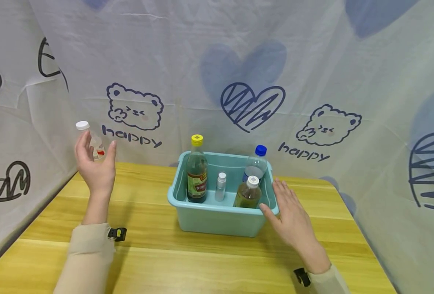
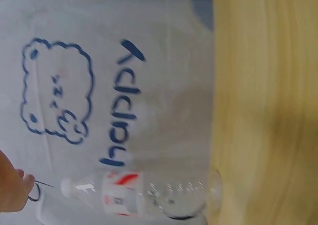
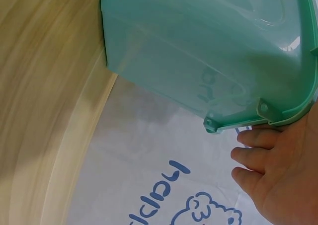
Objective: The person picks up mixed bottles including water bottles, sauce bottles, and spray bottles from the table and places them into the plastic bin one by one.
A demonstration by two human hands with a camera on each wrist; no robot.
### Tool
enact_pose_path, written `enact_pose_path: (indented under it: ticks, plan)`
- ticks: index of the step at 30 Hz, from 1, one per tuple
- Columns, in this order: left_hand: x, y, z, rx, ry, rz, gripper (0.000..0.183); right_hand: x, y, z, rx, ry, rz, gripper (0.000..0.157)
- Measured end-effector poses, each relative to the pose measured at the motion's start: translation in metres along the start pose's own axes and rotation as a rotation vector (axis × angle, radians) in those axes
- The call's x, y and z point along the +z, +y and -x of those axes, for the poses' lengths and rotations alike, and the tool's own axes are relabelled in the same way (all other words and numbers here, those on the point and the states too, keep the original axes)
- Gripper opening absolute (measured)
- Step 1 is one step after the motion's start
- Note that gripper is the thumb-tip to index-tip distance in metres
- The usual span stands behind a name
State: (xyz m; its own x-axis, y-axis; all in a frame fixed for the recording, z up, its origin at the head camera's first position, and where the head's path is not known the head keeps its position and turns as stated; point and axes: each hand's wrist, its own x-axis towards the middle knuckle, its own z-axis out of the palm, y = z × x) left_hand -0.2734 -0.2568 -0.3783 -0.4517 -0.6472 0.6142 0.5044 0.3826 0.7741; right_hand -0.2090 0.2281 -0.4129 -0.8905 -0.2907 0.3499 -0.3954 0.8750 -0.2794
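A clear plastic bottle [image 2: 164, 195] with a white cap and a red-and-white label stands upright at the table's far left edge. My left hand [image 1: 96, 163] is raised in front of that bottle [image 1: 98, 150], thumb and fingers spread apart and not closed round it. In the left wrist view only part of the left hand [image 2: 12, 185] shows, above the cap. My right hand [image 1: 294, 218] lies along the right side of a teal plastic bin [image 1: 220, 222], fingers extended. In the right wrist view the right hand's [image 3: 283, 170] fingers are at the bin's rim.
Inside the bin stand a yellow-capped glass bottle [image 1: 196, 175], a small white-capped bottle [image 1: 220, 190], a blue-capped bottle [image 1: 256, 165] and a white-capped bottle of brownish liquid [image 1: 248, 194]. The wooden table [image 1: 158, 261] backs onto a printed cloth [image 1: 187, 73].
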Motion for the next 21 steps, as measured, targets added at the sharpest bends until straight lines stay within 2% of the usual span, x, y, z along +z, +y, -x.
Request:
enact_pose_path:
  ticks: [6, 15, 21]
  plan:
    - [-0.007, -0.023, -0.014, -0.041, 0.048, -0.088, 0.066, 0.000, 0.000, 0.001, 0.001, 0.002, -0.001, 0.081]
    - [-0.021, -0.054, -0.040, -0.266, 0.038, -0.231, 0.075, -0.001, 0.000, 0.000, -0.002, 0.005, 0.003, 0.080]
    - [-0.027, -0.063, -0.054, -0.399, -0.020, -0.282, 0.077, -0.003, 0.000, -0.001, -0.005, 0.003, 0.002, 0.080]
